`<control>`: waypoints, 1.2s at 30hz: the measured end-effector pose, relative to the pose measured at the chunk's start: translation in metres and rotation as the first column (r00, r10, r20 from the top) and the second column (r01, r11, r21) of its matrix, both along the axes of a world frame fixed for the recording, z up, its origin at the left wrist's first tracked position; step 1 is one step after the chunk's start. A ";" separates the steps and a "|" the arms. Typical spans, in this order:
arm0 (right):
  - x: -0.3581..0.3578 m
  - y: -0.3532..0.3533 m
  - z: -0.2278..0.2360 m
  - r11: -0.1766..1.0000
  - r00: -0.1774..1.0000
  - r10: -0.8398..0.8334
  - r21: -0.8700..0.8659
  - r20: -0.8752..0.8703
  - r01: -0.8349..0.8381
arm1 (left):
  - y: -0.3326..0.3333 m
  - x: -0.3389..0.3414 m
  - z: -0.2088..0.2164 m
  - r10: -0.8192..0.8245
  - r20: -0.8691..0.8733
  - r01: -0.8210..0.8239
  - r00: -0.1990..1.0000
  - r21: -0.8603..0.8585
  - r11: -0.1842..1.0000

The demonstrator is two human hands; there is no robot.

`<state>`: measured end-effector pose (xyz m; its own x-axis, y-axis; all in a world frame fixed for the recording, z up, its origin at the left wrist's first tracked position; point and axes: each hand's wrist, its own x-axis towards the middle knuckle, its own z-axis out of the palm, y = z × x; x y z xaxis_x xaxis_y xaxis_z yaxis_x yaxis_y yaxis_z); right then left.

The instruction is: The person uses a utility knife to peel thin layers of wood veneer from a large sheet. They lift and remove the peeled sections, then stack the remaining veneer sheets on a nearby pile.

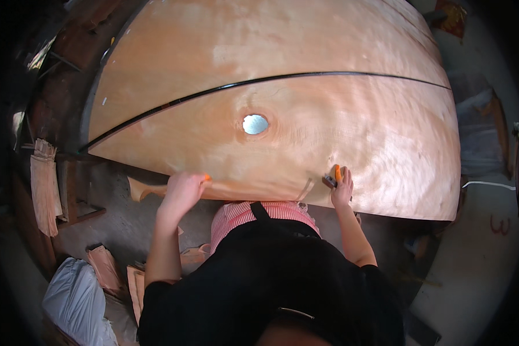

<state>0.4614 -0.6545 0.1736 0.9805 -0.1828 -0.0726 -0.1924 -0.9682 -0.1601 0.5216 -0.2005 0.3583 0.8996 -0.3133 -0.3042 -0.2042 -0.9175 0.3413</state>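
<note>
The wooden sheet [357, 127] spreads wide, its near edge close against the person's waist. The left hand [184, 189] is curled at that edge; the right hand [343, 187] bends beside a small dark tool [330, 180]. I can't tell either grip. Floor [118, 184] shows open at left.

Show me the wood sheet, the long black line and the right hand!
Wood sheet [375, 138]: head view, its bare surface.
Long black line [265, 79]: head view, middle of its curve.
Right hand [342, 192]: head view, its back.
</note>
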 end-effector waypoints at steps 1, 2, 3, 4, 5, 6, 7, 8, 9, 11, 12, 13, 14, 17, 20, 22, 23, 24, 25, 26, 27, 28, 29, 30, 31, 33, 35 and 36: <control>0.006 0.002 0.001 0.999 1.000 -0.017 0.043 0.016 0.016 | -0.001 0.012 -0.007 -0.002 -0.004 0.002 1.000 -0.002 1.000; 0.012 0.006 0.004 0.997 0.988 0.016 0.074 0.153 -0.028 | -0.002 0.025 -0.019 -0.006 -0.008 0.006 1.000 -0.005 1.000; 0.020 0.009 0.002 0.953 0.993 -0.073 0.301 0.091 0.042 | -0.001 0.041 -0.034 -0.010 -0.005 0.010 1.000 -0.026 1.000; 0.033 0.014 -0.002 0.853 0.989 -0.147 0.507 0.013 0.120 | -0.001 0.063 -0.052 -0.015 -0.001 0.015 1.000 -0.048 0.999; 0.041 0.020 -0.005 0.706 0.976 -0.201 0.679 -0.080 0.201 | -0.003 0.080 -0.070 -0.017 0.018 0.018 1.000 -0.073 0.997; 0.054 0.041 0.009 0.567 0.943 -0.266 0.758 -0.201 0.322 | -0.004 0.097 -0.084 -0.014 0.036 0.018 0.999 -0.095 0.995; 0.063 0.058 0.017 0.490 0.938 -0.257 0.806 -0.231 0.332 | -0.009 0.114 -0.090 -0.048 0.045 0.051 0.998 -0.081 0.995; 0.071 0.071 0.023 0.408 0.934 -0.244 0.846 -0.261 0.343 | -0.016 0.128 -0.096 -0.080 0.053 0.084 0.995 -0.066 0.994; 0.077 0.081 0.025 0.324 0.929 -0.233 0.878 -0.287 0.352 | -0.022 0.141 -0.103 -0.095 0.043 0.097 0.995 -0.048 0.994; 0.086 0.089 0.013 0.228 0.846 -0.220 0.818 -0.486 0.529 | -0.033 0.162 -0.117 -0.118 0.028 0.118 0.993 -0.006 0.993; 0.093 0.098 0.012 0.333 0.834 -0.270 0.766 -0.481 0.550 | -0.038 0.169 -0.124 -0.126 0.031 0.126 0.992 0.012 0.992; 0.096 0.103 0.003 0.403 0.869 -0.308 0.774 -0.388 0.488 | -0.043 0.176 -0.131 -0.141 0.033 0.140 0.989 0.031 0.990; 0.097 0.105 -0.012 0.476 0.896 -0.336 0.769 -0.290 0.427 | -0.047 0.181 -0.136 -0.155 0.036 0.153 0.987 0.049 0.987; 0.112 0.111 -0.027 0.593 0.889 -0.422 0.689 -0.176 0.418 | -0.051 0.191 -0.153 -0.074 0.048 0.074 0.996 -0.002 0.997; 0.115 0.108 -0.034 0.670 0.874 -0.464 0.589 -0.141 0.451 | -0.062 0.174 -0.140 -0.031 0.637 0.146 0.770 -0.128 0.981; 0.122 0.109 -0.028 0.640 0.858 -0.475 0.593 -0.196 0.489 | -0.065 0.151 -0.157 -0.049 0.543 0.176 0.838 -0.185 0.967; 0.125 0.111 -0.024 0.642 0.855 -0.472 0.580 -0.216 0.501 | -0.065 0.140 -0.170 -0.055 0.493 0.183 0.868 -0.215 0.959; 0.127 0.112 -0.019 0.648 0.852 -0.467 0.563 -0.237 0.512 | -0.067 0.133 -0.181 -0.106 0.420 0.232 0.901 -0.262 0.937; 0.126 0.114 -0.015 0.657 0.850 -0.458 0.545 -0.260 0.521 | -0.068 0.126 -0.191 -0.099 0.408 0.216 0.908 -0.252 0.943; 0.122 0.112 -0.017 0.748 0.901 -0.418 0.517 -0.119 0.416 | -0.069 0.119 -0.200 -0.089 0.396 0.198 0.914 -0.243 0.950; 0.124 0.110 -0.019 0.827 0.934 -0.356 0.476 0.030 0.300 | -0.068 0.118 -0.203 -0.079 0.392 0.180 0.917 -0.229 0.957; 0.124 0.108 -0.020 0.891 0.945 -0.276 0.415 0.175 0.184 | -0.067 0.118 -0.206 -0.032 0.397 0.130 0.917 -0.223 0.966; 0.120 0.105 -0.017 0.900 0.957 -0.233 0.411 0.173 0.145 | -0.065 0.118 -0.209 0.017 0.402 0.078 0.915 -0.218 0.973; 0.118 0.106 -0.009 0.907 0.968 -0.183 0.409 0.174 0.098 | -0.061 0.121 -0.211 0.072 0.411 0.018 0.909 -0.210 0.978; 0.114 0.109 0.002 0.912 0.976 -0.138 0.405 0.167 0.060 | -0.057 0.124 -0.210 0.144 0.436 -0.055 0.888 -0.209 0.976; 0.119 0.124 0.034 0.793 0.938 -0.024 0.565 -0.347 0.229 | -0.048 0.137 -0.211 0.283 0.481 -0.205 0.830 -0.209 0.956; 0.127 0.145 0.053 0.754 0.709 0.203 0.570 -0.675 0.327 | -0.047 0.140 -0.214 0.319 0.459 -0.252 0.829 -0.203 0.946; 0.127 0.152 0.041 0.784 0.723 0.306 0.594 -0.620 0.178 | -0.048 0.141 -0.215 0.332 0.451 -0.268 0.828 -0.202 0.942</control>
